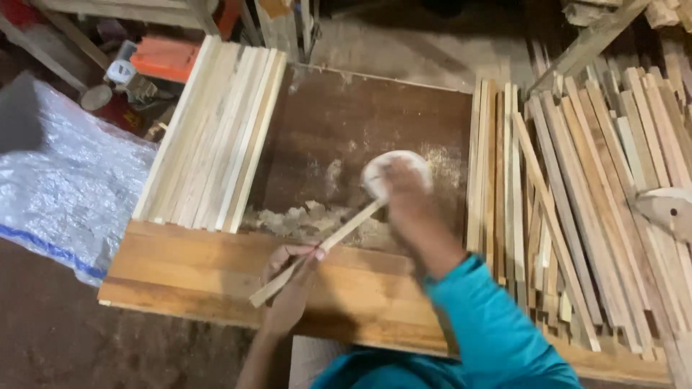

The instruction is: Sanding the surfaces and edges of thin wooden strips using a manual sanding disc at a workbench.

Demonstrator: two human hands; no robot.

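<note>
Here the left hand (292,277) is wrapped around the near end of a thin wooden stick (317,252), fingers closed over it, so the pale, square-edged stick slants up and away to the right from that fist. Its far end reaches the right hand (404,191), which is blurred and pressed over a pale, rounded pad (393,169), perhaps sandpaper or cloth; the fingers seem curled on it, though I cannot tell the grip exactly. Both hands work over a dark brown board (346,122), worn and dusted with light sawdust, with a small heap of curly shavings (303,220) just left of the stick's middle. Along the near edge runs a smooth, orange-toned plank (187,266). At the left lies a neat stack of pale slats (216,130), flat and close together; at the right a looser spread of rougher sticks (577,216), some crossing. Farther left, crinkled plastic sheeting (65,180) glints.
</note>
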